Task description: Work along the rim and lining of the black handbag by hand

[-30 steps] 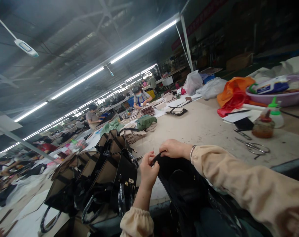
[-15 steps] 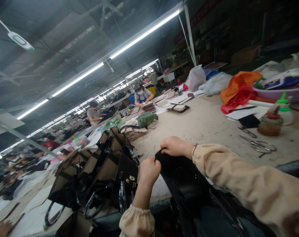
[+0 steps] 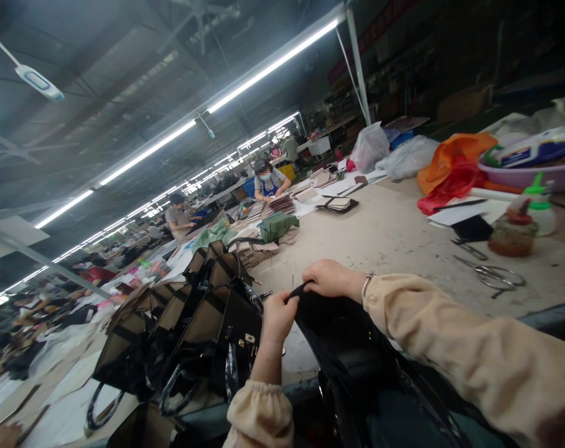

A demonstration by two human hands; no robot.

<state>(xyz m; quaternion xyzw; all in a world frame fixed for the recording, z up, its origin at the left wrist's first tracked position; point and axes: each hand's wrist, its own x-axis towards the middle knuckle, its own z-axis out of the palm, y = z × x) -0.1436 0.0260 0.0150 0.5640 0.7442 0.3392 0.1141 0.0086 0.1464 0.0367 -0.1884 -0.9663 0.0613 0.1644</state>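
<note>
A black handbag (image 3: 348, 348) lies tilted at the table's front edge, its lower part hanging toward me. My left hand (image 3: 279, 316) pinches the far left corner of its black edge between thumb and fingers. Close beside it, my right hand (image 3: 330, 278) grips the same edge from above, fingers curled over it. To the left stand several black handbags (image 3: 236, 323) with brown sides, gold fittings and wrapped handles. The inside of the held bag is too dark to make out.
On the right lie scissors (image 3: 492, 275), a jar of brown liquid (image 3: 513, 236), a green-tipped bottle (image 3: 541, 214) and a purple basin (image 3: 520, 176). A green cloth bundle (image 3: 279, 227) sits farther back. Two co-workers, one person (image 3: 270, 180) and another person (image 3: 177, 218), work beyond.
My left hand has shifted slightly up and left, and its fingers now pinch the bag's edge a little farther out. The right hand stays almost where it was.
</note>
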